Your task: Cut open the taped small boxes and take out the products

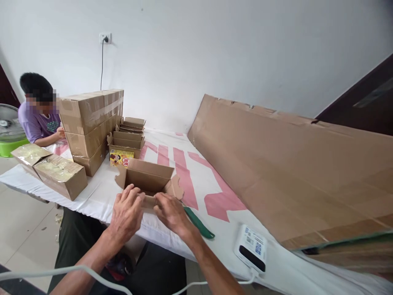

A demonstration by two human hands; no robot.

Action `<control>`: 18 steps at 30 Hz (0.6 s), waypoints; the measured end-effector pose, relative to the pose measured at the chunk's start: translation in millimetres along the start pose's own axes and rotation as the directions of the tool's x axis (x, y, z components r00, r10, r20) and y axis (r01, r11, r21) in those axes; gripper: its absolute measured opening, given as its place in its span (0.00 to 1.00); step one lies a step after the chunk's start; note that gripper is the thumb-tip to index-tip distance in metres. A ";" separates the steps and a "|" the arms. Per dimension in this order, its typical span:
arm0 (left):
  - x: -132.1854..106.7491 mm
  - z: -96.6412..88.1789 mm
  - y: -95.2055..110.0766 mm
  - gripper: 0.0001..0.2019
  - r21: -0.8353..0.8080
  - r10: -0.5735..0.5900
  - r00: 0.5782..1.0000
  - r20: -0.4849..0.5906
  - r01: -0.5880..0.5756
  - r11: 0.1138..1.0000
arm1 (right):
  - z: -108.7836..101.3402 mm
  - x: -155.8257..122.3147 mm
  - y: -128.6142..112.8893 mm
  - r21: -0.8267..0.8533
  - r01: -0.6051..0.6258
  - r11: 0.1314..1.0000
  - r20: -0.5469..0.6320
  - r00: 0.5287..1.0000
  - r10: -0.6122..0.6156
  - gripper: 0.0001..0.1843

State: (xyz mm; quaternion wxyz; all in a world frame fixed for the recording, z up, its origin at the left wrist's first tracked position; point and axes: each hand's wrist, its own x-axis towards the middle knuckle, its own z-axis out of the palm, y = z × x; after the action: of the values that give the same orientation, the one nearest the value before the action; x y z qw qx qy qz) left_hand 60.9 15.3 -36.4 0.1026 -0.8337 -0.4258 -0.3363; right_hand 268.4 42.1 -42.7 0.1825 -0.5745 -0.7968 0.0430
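The open box (150,169) stands before you, near the edge of the cloth-covered bench (225,246). Your left hand (127,211) and your right hand (172,211) are at its near wall, the fingers (129,193) bent; if they grip it or only touch, I cannot tell. Just behind this box, to the left, is a yellow pack (122,158). Near your right hand lies a green object (199,223); farther right, a white device (251,246). Beyond the carton stack (92,119) is a person (38,119) in purple.
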 end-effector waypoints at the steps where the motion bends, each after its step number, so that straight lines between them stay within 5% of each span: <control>1: 3.9 2.8 -3.2 0.22 0.071 -0.037 0.996 0.085 0.031 0.997 | 6.9 7.7 -7.0 -0.029 0.034 0.999 -0.017 0.999 -0.035 0.08; 5: 22.6 14.8 -29.9 0.12 0.297 -0.241 0.927 0.289 0.152 0.943 | 28.0 32.8 -30.1 -0.072 0.183 0.980 -0.156 0.969 -0.193 0.13; 8: 36.5 15.6 -58.5 0.07 0.379 -0.336 0.894 0.298 0.212 0.901 | 35.9 38.3 -34.5 -0.027 0.337 0.941 -0.378 0.868 -0.321 0.21; 11: 50.0 12.4 -91.3 0.09 0.428 -0.399 0.869 0.292 0.255 0.867 | 45.6 35.7 -22.4 0.020 0.327 0.945 -0.524 0.808 -0.269 0.24; 18: 83.7 25.3 -135.4 0.18 0.433 -0.444 0.842 0.307 0.292 0.853 | 85.7 28.4 39.5 0.093 0.107 0.990 -0.391 0.918 -0.063 0.21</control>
State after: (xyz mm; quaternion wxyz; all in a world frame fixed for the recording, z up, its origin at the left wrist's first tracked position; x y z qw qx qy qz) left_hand 1.8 164.0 -16.8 0.1014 -0.7499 -0.6477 -0.0881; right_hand 266.9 93.9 -126.5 0.3702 -0.5252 -0.7655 -0.0345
